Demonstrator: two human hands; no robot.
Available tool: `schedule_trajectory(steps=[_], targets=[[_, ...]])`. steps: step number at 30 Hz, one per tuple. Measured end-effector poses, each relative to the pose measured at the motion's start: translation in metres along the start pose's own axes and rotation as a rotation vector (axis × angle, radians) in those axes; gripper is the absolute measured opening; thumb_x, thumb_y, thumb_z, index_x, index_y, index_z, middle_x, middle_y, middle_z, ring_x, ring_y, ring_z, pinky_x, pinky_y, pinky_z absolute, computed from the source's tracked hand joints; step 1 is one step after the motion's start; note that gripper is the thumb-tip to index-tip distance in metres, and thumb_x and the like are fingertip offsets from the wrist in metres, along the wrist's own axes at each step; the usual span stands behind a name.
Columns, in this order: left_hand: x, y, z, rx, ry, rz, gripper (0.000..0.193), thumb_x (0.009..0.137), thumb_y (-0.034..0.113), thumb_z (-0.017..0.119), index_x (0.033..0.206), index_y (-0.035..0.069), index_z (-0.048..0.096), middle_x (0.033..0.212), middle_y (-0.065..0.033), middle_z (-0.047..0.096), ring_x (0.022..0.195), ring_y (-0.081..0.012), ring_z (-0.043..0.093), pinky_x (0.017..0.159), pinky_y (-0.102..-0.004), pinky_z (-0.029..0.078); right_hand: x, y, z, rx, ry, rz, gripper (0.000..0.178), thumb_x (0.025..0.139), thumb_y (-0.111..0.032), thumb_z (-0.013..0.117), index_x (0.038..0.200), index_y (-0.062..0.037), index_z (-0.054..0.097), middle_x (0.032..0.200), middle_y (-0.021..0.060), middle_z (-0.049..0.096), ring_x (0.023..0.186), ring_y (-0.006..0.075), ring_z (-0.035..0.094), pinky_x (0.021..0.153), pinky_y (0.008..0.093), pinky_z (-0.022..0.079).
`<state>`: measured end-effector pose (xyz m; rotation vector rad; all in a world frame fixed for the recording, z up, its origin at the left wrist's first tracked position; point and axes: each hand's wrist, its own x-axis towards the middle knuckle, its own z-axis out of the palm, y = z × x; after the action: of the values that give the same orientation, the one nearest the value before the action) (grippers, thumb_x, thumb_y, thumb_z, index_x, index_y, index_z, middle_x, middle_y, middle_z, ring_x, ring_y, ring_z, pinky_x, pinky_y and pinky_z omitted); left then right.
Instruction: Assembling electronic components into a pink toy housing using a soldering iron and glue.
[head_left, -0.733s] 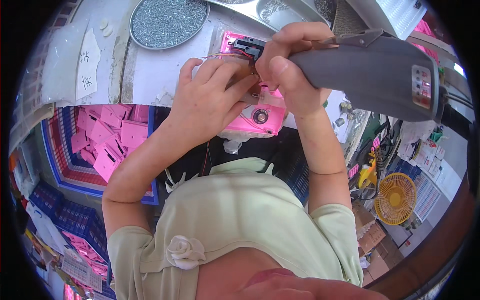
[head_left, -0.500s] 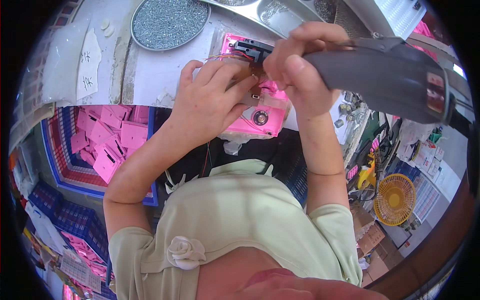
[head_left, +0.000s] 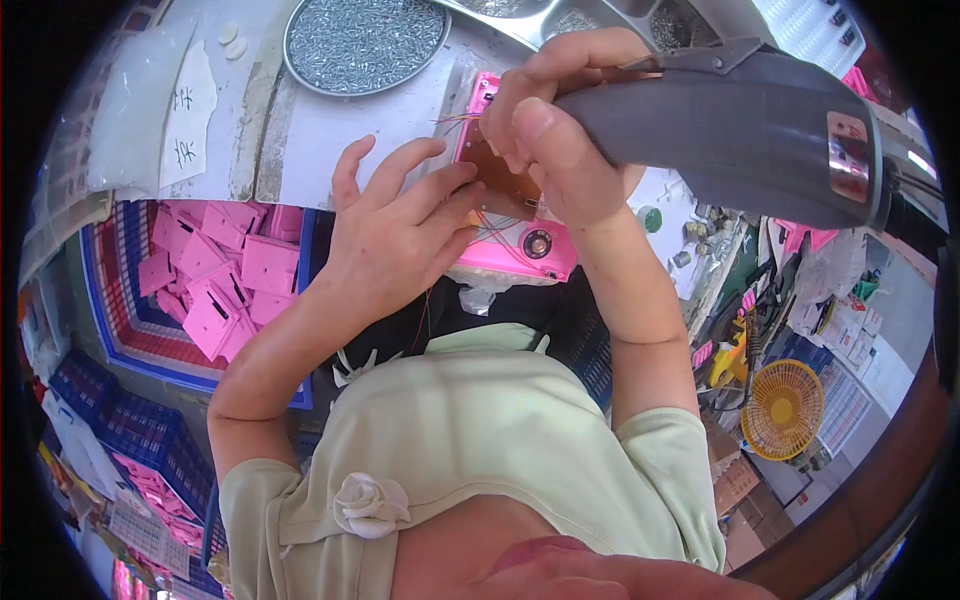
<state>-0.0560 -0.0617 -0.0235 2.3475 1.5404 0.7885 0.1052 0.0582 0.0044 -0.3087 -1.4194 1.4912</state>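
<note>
A pink plastic casing (head_left: 508, 256) lies at the table's front edge with a brown circuit board (head_left: 497, 185), thin coloured wires and a round black speaker (head_left: 537, 243) in it. My right hand (head_left: 575, 150) is closed round the front of a dark grey electric screwdriver (head_left: 720, 140), held over the casing's far right part. The screwdriver's tip is hidden by my fingers. My left hand (head_left: 395, 225) is at the board's left side, fingers apart, two fingertips at the board's edge. Whether they press on it I cannot tell.
A round metal dish of small screws (head_left: 365, 45) stands at the back, beside a metal tray with compartments (head_left: 540, 30). A blue crate (head_left: 150, 350) of pink plastic parts (head_left: 230, 265) is at the left. Small metal parts (head_left: 695, 235) and a yellow basket (head_left: 783, 410) are at the right.
My left hand has drawn back leftward from the board and its fingers have spread. My right hand and the screwdriver have shifted left over the casing. More of the brown board shows.
</note>
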Motion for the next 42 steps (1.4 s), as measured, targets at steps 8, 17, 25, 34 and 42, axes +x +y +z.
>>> schedule_trajectory(steps=[8,17,25,34,42], targets=[[-0.005,-0.002,0.002,-0.034,-0.006,-0.016,0.029,0.082,0.027,0.078,0.109,0.019,0.074,0.125,0.0054,0.064,0.126,-0.0199,0.053,0.116,-0.0564,0.022,-0.002,0.003,0.006,-0.055,-0.012,0.031,0.024,0.092,-0.006,0.066,0.110,-0.0008,0.051,0.061,0.0085,0.054,0.049,0.0133,0.046,0.047,0.0307,0.043],[-0.004,-0.002,0.000,-0.048,-0.018,-0.009,0.029,0.083,0.026,0.078,0.110,0.018,0.074,0.126,0.0048,0.064,0.126,-0.0200,0.052,0.114,-0.0561,0.024,0.000,0.002,0.007,-0.113,-0.012,0.004,0.025,0.093,-0.008,0.069,0.105,-0.0018,0.049,0.062,0.0091,0.054,0.050,0.0140,0.048,0.048,0.0302,0.044],[-0.003,-0.003,0.002,-0.054,0.015,-0.017,0.027,0.084,0.028,0.076,0.109,0.019,0.072,0.133,-0.0013,0.059,0.130,-0.0214,0.050,0.115,-0.0569,0.022,0.000,0.004,0.008,-0.126,-0.053,-0.012,0.020,0.094,-0.003,0.066,0.102,-0.0014,0.047,0.064,0.0105,0.054,0.050,0.0142,0.049,0.049,0.0301,0.045],[0.000,0.001,-0.001,0.082,-0.050,0.025,0.025,0.086,0.030,0.073,0.108,0.018,0.071,0.134,-0.0033,0.059,0.131,-0.0215,0.050,0.116,-0.0570,0.023,0.002,-0.004,0.005,-0.024,0.001,-0.018,0.030,0.094,-0.004,0.061,0.122,0.0003,0.050,0.065,0.0083,0.052,0.051,0.0142,0.046,0.049,0.0320,0.044],[0.001,-0.005,0.001,-0.064,0.016,-0.006,0.028,0.081,0.028,0.078,0.105,0.018,0.071,0.131,-0.0044,0.059,0.121,-0.0222,0.055,0.111,-0.0536,0.028,-0.016,-0.037,0.014,0.011,0.012,0.056,0.034,0.093,-0.013,0.063,0.124,-0.0068,0.049,0.063,0.0031,0.046,0.052,0.0145,0.044,0.048,0.0318,0.040]])
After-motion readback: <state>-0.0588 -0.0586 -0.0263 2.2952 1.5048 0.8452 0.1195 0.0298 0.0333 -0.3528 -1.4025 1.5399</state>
